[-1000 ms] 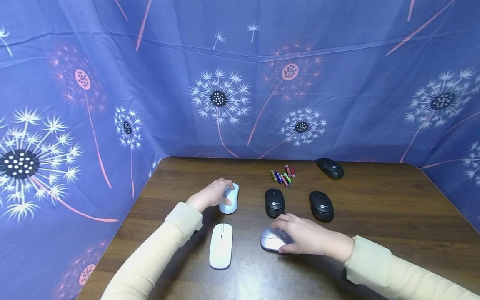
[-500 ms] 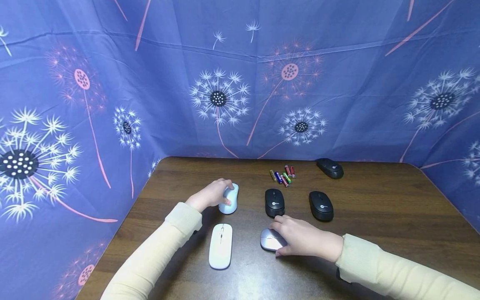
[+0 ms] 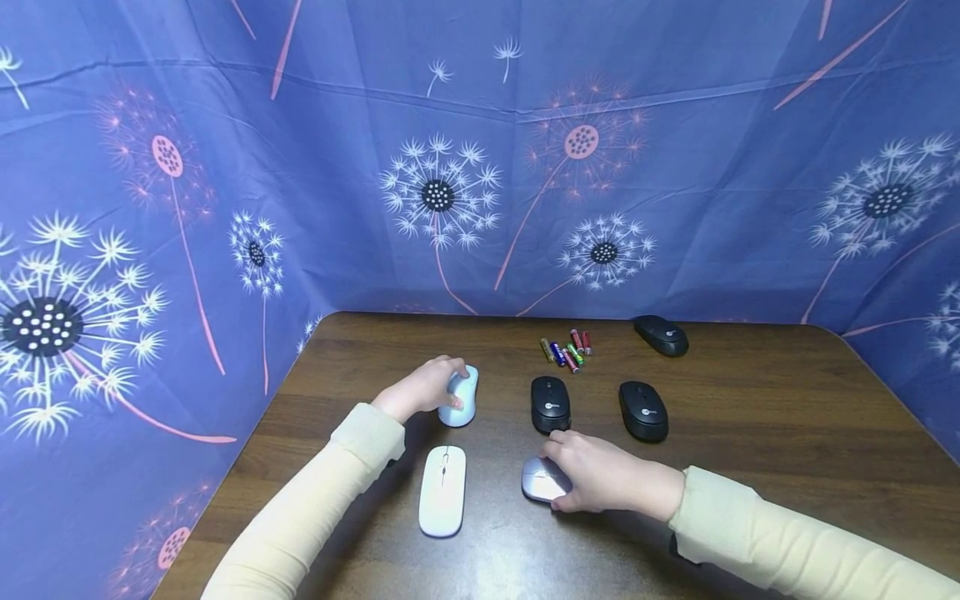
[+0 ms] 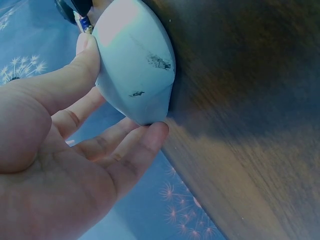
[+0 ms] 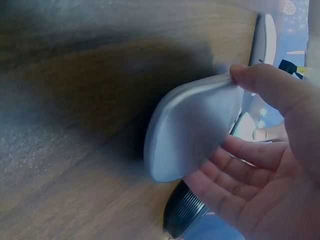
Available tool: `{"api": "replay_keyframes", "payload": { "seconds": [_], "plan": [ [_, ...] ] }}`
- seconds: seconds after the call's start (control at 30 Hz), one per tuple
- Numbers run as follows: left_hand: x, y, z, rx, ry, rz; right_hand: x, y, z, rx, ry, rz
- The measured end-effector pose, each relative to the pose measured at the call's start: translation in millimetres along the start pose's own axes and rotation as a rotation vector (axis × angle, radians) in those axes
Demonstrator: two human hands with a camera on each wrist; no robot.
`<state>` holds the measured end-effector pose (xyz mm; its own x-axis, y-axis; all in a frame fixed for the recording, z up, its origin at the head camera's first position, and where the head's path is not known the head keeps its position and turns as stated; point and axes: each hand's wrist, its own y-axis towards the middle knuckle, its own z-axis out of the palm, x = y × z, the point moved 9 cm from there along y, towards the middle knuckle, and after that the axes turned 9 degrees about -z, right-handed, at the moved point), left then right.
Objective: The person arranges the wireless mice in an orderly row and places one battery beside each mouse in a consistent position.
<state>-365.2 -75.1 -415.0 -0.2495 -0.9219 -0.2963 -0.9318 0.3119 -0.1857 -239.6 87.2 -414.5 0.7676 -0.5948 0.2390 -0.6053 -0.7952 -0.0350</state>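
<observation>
On the wooden table (image 3: 757, 400), the left hand (image 3: 422, 390) is gripping a pale blue mouse (image 3: 468, 392), the right hand (image 3: 600, 472) a silver mouse (image 3: 542, 479) — both probably light, stiff, slightly slippery, best held across their sides.

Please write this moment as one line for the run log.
left hand: grips pale-blue computer mouse | right hand: grips silver computer mouse | on table: white computer mouse, three black computer mice, cylindrical batteries

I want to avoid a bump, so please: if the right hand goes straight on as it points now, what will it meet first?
Probably the white mouse, touched by the silver mouse in the right hand, though depth is unclear.
</observation>
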Motion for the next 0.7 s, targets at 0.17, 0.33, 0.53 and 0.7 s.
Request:
{"api": "replay_keyframes", "payload": {
  "seconds": [0.17, 0.33, 0.53, 0.7],
  "plan": [
    [-1.6, -2.5, -0.8, 0.001, -0.002, 0.008, 2.1, -2.1, -2.6, -0.013, 0.027, 0.032],
    [-2.0, -3.6, -2.0, -0.005, -0.004, 0.013, 2.5, -3.2, -4.0, -0.029, 0.069, 0.072],
    [-0.9, -3.8, 0.1, 0.012, 0.0, 0.002, -0.6, -3.1, -4.2, -0.049, 0.086, 0.136],
    [-0.9, -4.7, 0.1, 0.013, 0.001, 0.0, -3.3, -3.8, -4.2, -0.08, 0.099, 0.193]
  ]
}}
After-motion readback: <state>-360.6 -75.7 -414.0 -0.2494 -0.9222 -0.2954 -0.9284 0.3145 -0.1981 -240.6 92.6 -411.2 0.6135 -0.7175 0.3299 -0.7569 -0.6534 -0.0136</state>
